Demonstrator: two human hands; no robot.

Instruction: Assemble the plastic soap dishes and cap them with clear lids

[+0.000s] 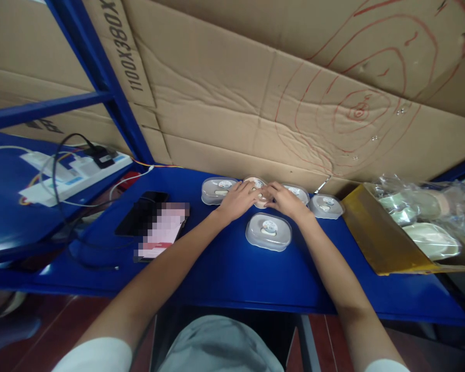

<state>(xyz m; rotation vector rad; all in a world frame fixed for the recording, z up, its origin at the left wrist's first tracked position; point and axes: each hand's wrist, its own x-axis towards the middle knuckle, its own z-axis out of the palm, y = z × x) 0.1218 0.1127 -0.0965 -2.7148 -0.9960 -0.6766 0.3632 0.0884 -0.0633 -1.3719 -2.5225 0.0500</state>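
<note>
Both of my hands reach to the back of the blue table. My left hand point(240, 199) lies with spread fingers over the left side of a round pinkish container point(256, 182), and my right hand point(283, 199) touches its right side. Parts of that container are covered by my fingers. Left of it sits a clear-lidded container point(213, 190), partly behind my left hand. Another point(300, 193) stands just behind my right hand, with one more point(327, 205) farther right. Nearer to me a separate clear-lidded container point(268, 231) rests on the table.
Phones point(165, 230) lie at the left of the blue table point(232, 279). Farther left is a white power strip point(77, 178) with cables. An open cardboard box point(375, 232) with wrapped containers stands at the right. A cardboard wall point(217, 93) rises behind.
</note>
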